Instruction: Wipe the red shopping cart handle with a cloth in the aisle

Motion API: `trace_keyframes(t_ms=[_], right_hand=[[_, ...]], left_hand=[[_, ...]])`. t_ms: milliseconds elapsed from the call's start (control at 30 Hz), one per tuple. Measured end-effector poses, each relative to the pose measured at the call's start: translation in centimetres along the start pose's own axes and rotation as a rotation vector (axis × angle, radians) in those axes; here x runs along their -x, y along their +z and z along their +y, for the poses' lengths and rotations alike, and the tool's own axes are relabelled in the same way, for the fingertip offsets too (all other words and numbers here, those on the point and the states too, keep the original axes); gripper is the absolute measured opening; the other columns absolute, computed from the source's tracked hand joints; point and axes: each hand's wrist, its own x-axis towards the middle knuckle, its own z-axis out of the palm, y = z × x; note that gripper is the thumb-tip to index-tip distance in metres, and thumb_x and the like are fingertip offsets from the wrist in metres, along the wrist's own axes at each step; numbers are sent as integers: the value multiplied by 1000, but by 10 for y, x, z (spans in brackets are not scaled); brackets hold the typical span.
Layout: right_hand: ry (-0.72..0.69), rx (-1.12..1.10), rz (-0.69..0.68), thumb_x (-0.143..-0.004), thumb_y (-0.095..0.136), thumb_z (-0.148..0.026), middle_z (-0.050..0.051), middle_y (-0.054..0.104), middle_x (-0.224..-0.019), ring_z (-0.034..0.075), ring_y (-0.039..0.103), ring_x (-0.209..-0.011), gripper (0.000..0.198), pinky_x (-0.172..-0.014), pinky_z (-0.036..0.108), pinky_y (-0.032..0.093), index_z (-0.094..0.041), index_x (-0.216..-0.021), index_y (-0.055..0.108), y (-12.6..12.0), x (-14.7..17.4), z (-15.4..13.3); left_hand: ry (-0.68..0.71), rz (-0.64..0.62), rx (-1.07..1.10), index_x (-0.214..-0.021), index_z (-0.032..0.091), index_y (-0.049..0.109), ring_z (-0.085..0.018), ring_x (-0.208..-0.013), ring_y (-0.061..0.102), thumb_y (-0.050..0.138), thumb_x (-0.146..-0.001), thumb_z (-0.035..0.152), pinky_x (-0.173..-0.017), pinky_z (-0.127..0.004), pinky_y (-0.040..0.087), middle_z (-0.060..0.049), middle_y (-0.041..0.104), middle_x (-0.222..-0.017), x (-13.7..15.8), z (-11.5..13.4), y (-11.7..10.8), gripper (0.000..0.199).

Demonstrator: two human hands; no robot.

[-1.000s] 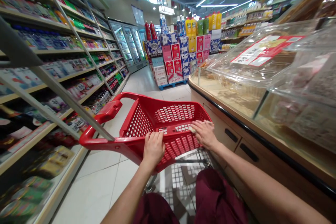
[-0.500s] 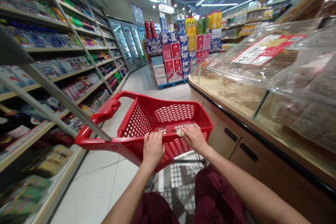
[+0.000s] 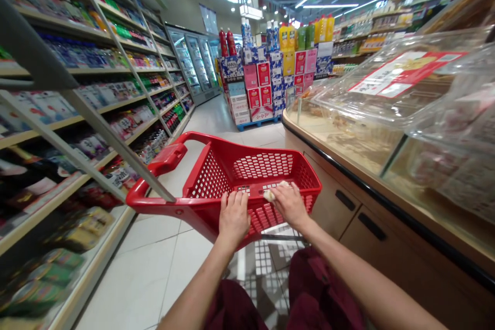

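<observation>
Red shopping cart (image 3: 251,150) stands between drink shelves (image 3: 116,106) and wooden counter (image 3: 328,175), from where I watch. Left hand (image 3: 234,216) curls over near rim, fingers close together. Right hand (image 3: 292,206) clamps whitish wad (image 3: 269,195) at same rim; thumb hidden.

This is a supermarket: stocked shelves (image 3: 98,70), glass-door coolers (image 3: 194,64), cartons (image 3: 254,98) stacked on 1 blue pallet (image 3: 260,123), 1 red shopping cart (image 3: 203,206).

Glossy plastic cart basket (image 3: 266,153), soft crumpled cloth (image 3: 269,195), smooth pale floor tiles (image 3: 150,263), matt wooden counter front (image 3: 359,240)
</observation>
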Motion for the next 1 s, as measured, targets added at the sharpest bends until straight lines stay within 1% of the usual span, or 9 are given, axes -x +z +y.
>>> trace_keyframes(t_ms=[133, 200, 367, 467, 567, 667, 767, 833, 1000], right_hand=[[150, 105, 29, -84, 40, -25, 10, 58, -108, 25, 45, -107, 32, -96, 49, 21, -18, -112, 53, -16, 18, 37], [167, 101, 36, -82, 41, -26, 11, 56, -110, 25, 44, -108, 34, -96, 47, 24, -16, -113, 52, -14, 17, 31], [38, 41, -8, -81, 41, -22, 10, 56, -112, 23, 43, -110, 35, -99, 45, 20, -16, -113, 52, 0, 2, -5], [89, 87, -12, -81, 36, -16, 8, 57, -112, 23, 43, -111, 37, -98, 48, 19, -20, -114, 52, -9, 15, 23], [246, 164, 42, -80, 35, -17, 10, 55, -113, 26, 42, -111, 40, -95, 52, 22, -18, -118, 48, -18, 29, 51], [256, 147, 65, -79, 35, -17, 12, 54, -114, 26, 40, -112, 41, -96, 50, 23, -16, -118, 48, -12, 26, 32], [129, 69, 34, -80, 36, -16, 11, 53, -117, 25, 37, -116, 41, -98, 47, 22, -16, -118, 49, 0, 11, -6], [73, 47, 9, -81, 36, -14, 9, 53, -118, 24, 37, -116, 40, -99, 46, 21, -18, -118, 49, 1, 7, -11], [254, 160, 60, -81, 35, -16, 10, 55, -116, 26, 41, -113, 39, -95, 50, 23, -18, -118, 49, -13, 23, 30]], left_hand=[[-14, -23, -27, -119, 15, 45, -27, -116, 37, 44, -73, 25, -103, -47, 15, -11, 49, -122, 0, 5, 4, 47], [-21, -26, -34, -120, 14, 44, -28, -118, 35, 44, -73, 26, -103, -48, 15, -12, 47, -124, -1, 8, 5, 48], [1, -28, -32, -122, 10, 41, -28, -121, 33, 42, -73, 22, -105, -47, 14, -14, 45, -127, 1, 6, 4, 51], [11, -24, -29, -124, 11, 40, -26, -122, 32, 40, -74, 21, -105, -46, 15, -13, 46, -127, 2, 4, 6, 50], [-11, -25, -22, -124, 14, 41, -26, -123, 31, 39, -75, 22, -104, -48, 14, -12, 45, -128, 2, 6, 10, 49], [-31, -29, -10, -123, 14, 41, -27, -124, 30, 40, -74, 22, -104, -50, 14, -13, 43, -129, 0, 8, 10, 50], [-15, -27, 0, -124, 13, 41, -27, -123, 30, 40, -74, 23, -105, -49, 14, -13, 43, -130, 1, 6, 8, 50], [-9, -26, -3, -124, 13, 41, -27, -123, 31, 40, -75, 22, -105, -48, 14, -13, 44, -129, 2, 4, 7, 50], [-25, -41, -19, -124, 12, 40, -27, -124, 29, 39, -75, 23, -105, -49, 11, -12, 43, -130, 1, 8, 10, 51]])
